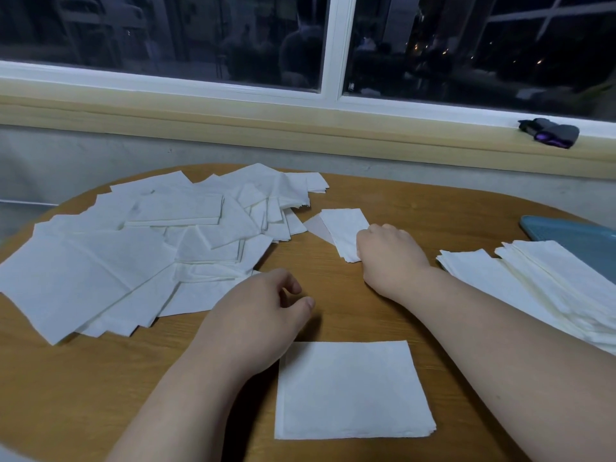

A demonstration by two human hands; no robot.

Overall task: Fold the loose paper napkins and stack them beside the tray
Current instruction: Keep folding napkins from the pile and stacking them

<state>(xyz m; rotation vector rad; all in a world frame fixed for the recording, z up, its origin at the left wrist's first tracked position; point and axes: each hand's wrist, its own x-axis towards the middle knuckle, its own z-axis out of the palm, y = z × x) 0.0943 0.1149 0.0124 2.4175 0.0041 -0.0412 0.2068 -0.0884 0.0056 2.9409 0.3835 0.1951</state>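
— Where do we have our right hand [390, 258]?
— Out past the middle of the desk [416, 205]. Its fingers [370, 233] are curled onto the near right edge of a small napkin [345, 230], and we seem to be pinching it there. The fingertips are hidden under the knuckles. The small napkin is folded narrow, and the rest of it lies out to the left, beyond the fingers.

— And the left hand [263, 315]?
— It holds nothing. Its fingers [291, 281] hang loosely curled, with the thumb pointing right. It sits just at the near right edge of the pile [133, 248]. We cannot tell whether it touches the paper.

— How does the pile lie?
— The loose napkins are spread over the left half of the desk, overlapping at all angles.

— What is nearest to us?
— A flat napkin [350, 391] lies between our forearms, apart from both sets of fingers.

— Where is the stack [533, 285]?
— It lies at the far right, fanned a little, and its far edge overlaps the blue tray [573, 238]. It is well apart from the right hand.

— Anything else?
— A dark bundle [550, 132] rests on the sill [300, 125] under the window.
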